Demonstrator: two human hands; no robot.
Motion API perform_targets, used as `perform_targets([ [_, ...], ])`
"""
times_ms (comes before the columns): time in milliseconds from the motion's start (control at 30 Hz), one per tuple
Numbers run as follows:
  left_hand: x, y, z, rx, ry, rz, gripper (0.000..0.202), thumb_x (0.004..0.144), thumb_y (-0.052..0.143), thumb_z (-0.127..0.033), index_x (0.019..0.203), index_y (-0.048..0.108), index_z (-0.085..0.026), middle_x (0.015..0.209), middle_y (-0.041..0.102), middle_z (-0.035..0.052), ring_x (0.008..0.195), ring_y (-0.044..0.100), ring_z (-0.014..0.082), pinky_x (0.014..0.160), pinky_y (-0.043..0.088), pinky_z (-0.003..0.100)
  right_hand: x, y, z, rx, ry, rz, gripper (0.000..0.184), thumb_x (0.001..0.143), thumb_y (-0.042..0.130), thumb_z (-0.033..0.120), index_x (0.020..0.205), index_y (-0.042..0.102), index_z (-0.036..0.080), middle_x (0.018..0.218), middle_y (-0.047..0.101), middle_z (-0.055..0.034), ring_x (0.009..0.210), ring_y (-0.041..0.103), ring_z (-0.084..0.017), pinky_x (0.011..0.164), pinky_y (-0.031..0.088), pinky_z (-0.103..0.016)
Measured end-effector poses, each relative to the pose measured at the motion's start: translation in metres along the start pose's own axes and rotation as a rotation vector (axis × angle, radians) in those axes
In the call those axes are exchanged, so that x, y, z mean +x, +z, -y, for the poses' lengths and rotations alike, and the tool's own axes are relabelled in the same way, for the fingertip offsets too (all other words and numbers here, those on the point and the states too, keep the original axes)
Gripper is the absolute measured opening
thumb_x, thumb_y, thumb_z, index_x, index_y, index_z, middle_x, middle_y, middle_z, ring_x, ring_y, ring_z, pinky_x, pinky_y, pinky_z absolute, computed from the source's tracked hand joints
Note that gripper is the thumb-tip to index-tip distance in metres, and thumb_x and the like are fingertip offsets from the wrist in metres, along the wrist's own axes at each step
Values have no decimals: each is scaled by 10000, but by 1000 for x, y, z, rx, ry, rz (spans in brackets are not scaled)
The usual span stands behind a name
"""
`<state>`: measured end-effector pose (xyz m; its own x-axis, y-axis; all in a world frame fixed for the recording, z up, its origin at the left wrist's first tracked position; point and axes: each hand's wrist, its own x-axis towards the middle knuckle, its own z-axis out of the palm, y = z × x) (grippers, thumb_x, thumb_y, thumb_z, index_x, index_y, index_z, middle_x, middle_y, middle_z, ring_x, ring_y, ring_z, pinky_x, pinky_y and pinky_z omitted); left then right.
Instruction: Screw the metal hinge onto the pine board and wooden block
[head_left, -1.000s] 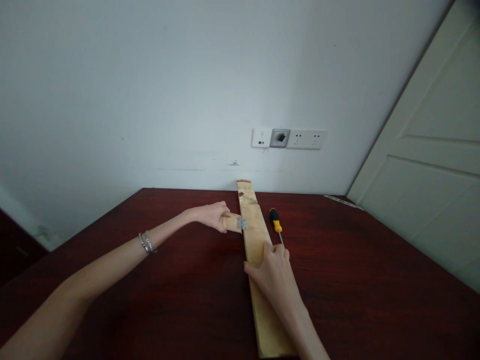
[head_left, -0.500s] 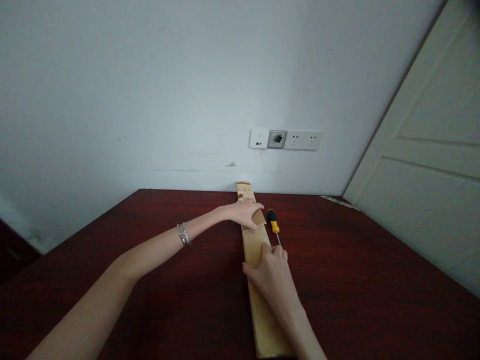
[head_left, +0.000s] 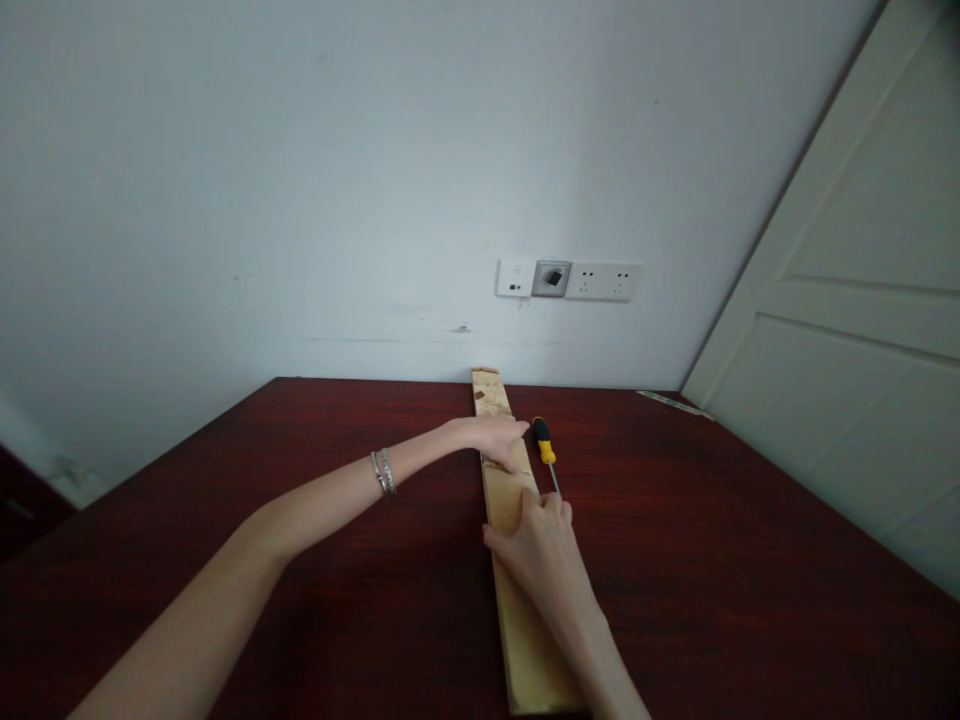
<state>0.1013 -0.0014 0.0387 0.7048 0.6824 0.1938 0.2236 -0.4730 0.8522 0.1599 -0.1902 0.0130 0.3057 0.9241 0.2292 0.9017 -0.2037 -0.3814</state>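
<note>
A long pale wooden plank [head_left: 525, 640] lies on the dark red table [head_left: 360, 600], running from the near edge to the wall. My left hand [head_left: 495, 438] lies flat on the plank's far part, fingers stretched out over a small wooden piece that is mostly hidden under them. My right hand [head_left: 536, 550] is closer to me, with the thumb on the plank's left edge and the fingers curled over its top, holding it down. A screwdriver [head_left: 544, 442] with a yellow and black handle lies just right of the plank, its shaft reaching to my right fingertips.
A white wall with a row of sockets [head_left: 568, 279] rises behind the table. A white door [head_left: 862, 350] stands at the right. A thin strip [head_left: 670, 402] lies at the table's far right corner. Two bracelets [head_left: 383, 471] circle my left wrist.
My left hand swung the small hinged wooden piece from the plank's left side over onto the plank and now lies flat on it. My right hand stayed on the plank.
</note>
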Motion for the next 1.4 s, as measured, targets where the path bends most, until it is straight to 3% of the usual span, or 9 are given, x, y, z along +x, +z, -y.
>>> perform_targets([
  [200, -13, -8, -16, 286, 214, 18, 713, 411, 835, -180, 1091, 623, -154, 874, 685, 95, 979, 606, 333, 817, 427, 289, 0, -1, 0, 0, -1, -2, 402, 702, 634, 374, 971, 629, 75, 895, 570, -165, 916, 546, -331, 828, 429, -383],
  [433, -42, -58, -37, 376, 144, 23, 816, 522, 813, -270, 1270, 510, -149, 1270, 552, 162, 1224, 440, 388, 1041, 278, 408, -1, -1, -3, 23, 0, 7, 403, 709, 627, 389, 975, 619, 86, 922, 563, -167, 953, 537, -341, 844, 426, -390],
  [533, -55, -79, -35, 568, 78, 124, 872, 600, 765, -332, 1365, 396, -137, 1394, 444, 161, 1266, 405, 360, 1060, 272, 429, 1, 0, -4, 27, 1, 16, 410, 707, 624, 408, 964, 614, 89, 935, 560, -173, 959, 534, -345, 840, 427, -393],
  [667, -70, -95, -28, 726, -16, 259, 887, 686, 703, -363, 1424, 291, -93, 1436, 391, 179, 1278, 416, 301, 1061, 305, 361, 2, 0, -6, 28, -4, 10, 400, 705, 626, 408, 951, 609, 93, 926, 564, -179, 944, 539, -347, 834, 426, -395],
  [800, -80, -97, -14, 764, -104, 336, 939, 691, 702, -418, 1444, 249, -87, 1463, 359, 184, 1314, 387, 295, 1073, 296, 333, 2, -1, -7, 35, -11, 2, 389, 709, 623, 407, 943, 602, 97, 923, 562, -183, 939, 536, -351, 825, 426, -397],
  [1000, -86, -84, 10, 738, -231, 387, 1134, 674, 699, -522, 1491, 39, -95, 1463, 341, 221, 1291, 428, 315, 1026, 348, 337, 2, -1, -8, 33, -18, -7, 419, 719, 619, 421, 974, 594, 90, 918, 559, -175, 931, 538, -345, 835, 422, -397],
  [1167, -87, -79, 13, 735, -272, 430, 1184, 661, 686, -589, 1495, 5, -95, 1422, 411, 217, 1280, 445, 309, 1004, 371, 336, 2, 0, -8, -3, -20, -20, 460, 715, 630, 426, 1010, 591, 75, 901, 567, -174, 918, 549, -341, 825, 424, -393],
  [1300, -74, -96, 12, 618, -231, 347, 1104, 682, 657, -611, 1492, 111, -95, 1388, 463, 198, 1239, 492, 281, 976, 402, 315, 2, 0, -9, 8, -9, -45, 468, 713, 633, 424, 1028, 583, 82, 909, 567, -170, 921, 549, -339, 807, 434, -391],
  [1400, -52, -112, 10, 576, -151, 122, 819, 769, 597, -528, 1412, 357, -81, 1299, 552, 187, 1124, 576, 253, 920, 440, 298, 2, 0, -9, 28, -10, -72, 459, 704, 639, 420, 1020, 584, 93, 911, 566, -164, 915, 549, -333, 802, 441, -391],
])
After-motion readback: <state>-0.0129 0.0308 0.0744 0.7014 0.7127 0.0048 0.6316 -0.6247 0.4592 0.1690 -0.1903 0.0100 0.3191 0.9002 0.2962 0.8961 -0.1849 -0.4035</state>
